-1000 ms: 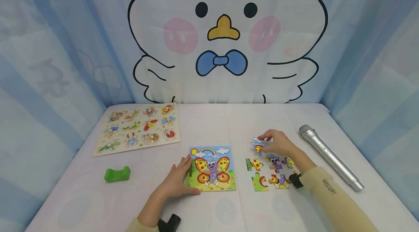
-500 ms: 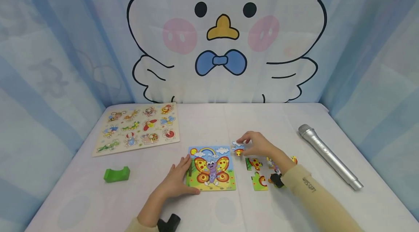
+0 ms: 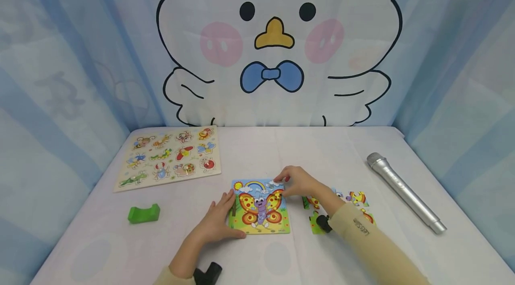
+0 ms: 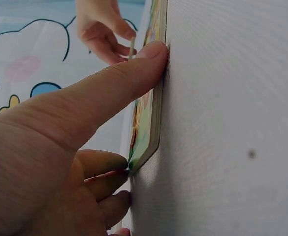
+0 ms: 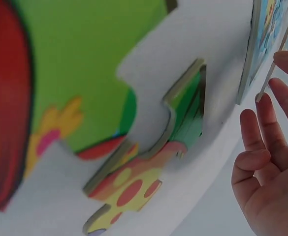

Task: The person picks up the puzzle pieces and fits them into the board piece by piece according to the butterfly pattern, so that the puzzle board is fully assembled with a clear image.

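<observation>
A square butterfly puzzle board (image 3: 257,230) lies flat at the middle of the table. At its lower left corner rests my left hand (image 3: 217,221), the thumb (image 4: 119,78) along the near edge and the extended fingers against the left edge. My right hand (image 3: 302,181) pinches a thin puzzle piece (image 5: 268,81) between thumb and fingers over the board's upper right corner. In the left wrist view that piece is edge-on and tilted, so whether it touches the board I cannot tell. Several loose puzzle pieces (image 3: 357,198) lie right of the board, partly hidden by the right forearm.
An insect puzzle board (image 3: 150,178) lies at the back left, with a green block (image 3: 144,214) in front of it. A silver microphone (image 3: 406,193) lies slantwise at the right. Behind the table hangs a curtain (image 3: 273,111) with a cartoon bird.
My right hand has carried the puzzle piece left, from above the loose pieces to the upper right corner of the butterfly board. The left hand has stayed in place.
</observation>
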`<action>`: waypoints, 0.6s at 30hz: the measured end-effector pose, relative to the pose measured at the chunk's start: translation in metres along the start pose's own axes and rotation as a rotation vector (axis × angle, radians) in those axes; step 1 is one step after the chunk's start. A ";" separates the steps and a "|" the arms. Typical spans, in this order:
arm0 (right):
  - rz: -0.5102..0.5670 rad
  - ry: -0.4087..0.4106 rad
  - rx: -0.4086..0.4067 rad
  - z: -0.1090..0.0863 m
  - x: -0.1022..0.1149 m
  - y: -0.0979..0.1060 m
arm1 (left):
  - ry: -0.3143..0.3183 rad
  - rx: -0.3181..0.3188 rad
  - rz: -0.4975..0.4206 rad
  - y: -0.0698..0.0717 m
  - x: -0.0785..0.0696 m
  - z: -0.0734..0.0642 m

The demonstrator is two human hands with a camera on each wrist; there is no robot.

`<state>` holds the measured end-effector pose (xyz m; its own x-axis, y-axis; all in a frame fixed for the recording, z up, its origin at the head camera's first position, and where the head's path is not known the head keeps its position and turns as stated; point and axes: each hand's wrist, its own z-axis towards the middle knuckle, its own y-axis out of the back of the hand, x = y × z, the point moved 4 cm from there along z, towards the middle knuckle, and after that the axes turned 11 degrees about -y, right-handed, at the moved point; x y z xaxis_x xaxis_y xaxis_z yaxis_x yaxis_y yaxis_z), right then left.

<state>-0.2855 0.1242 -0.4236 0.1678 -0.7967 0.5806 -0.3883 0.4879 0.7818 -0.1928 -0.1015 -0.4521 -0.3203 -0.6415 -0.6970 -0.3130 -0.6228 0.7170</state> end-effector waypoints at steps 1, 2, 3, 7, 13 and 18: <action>-0.002 -0.003 0.002 0.001 0.001 -0.001 | 0.000 0.001 -0.001 0.000 0.000 0.000; -0.005 -0.005 0.002 0.001 0.002 -0.002 | 0.000 0.001 -0.001 0.000 0.000 0.000; -0.011 -0.005 0.003 0.002 0.003 -0.003 | 0.000 0.002 -0.002 0.000 0.000 0.000; -0.041 -0.001 -0.001 0.003 0.008 -0.006 | 0.005 0.005 -0.005 0.000 0.000 0.000; -0.117 0.011 -0.024 0.007 0.014 -0.007 | 0.008 0.008 -0.009 0.000 0.000 0.000; -0.159 0.016 -0.035 0.009 0.016 -0.009 | 0.007 0.007 -0.003 0.000 0.000 0.000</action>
<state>-0.2878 0.1041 -0.4235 0.2392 -0.8595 0.4517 -0.3239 0.3680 0.8716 -0.1934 -0.1016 -0.4522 -0.3134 -0.6428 -0.6990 -0.3199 -0.6216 0.7150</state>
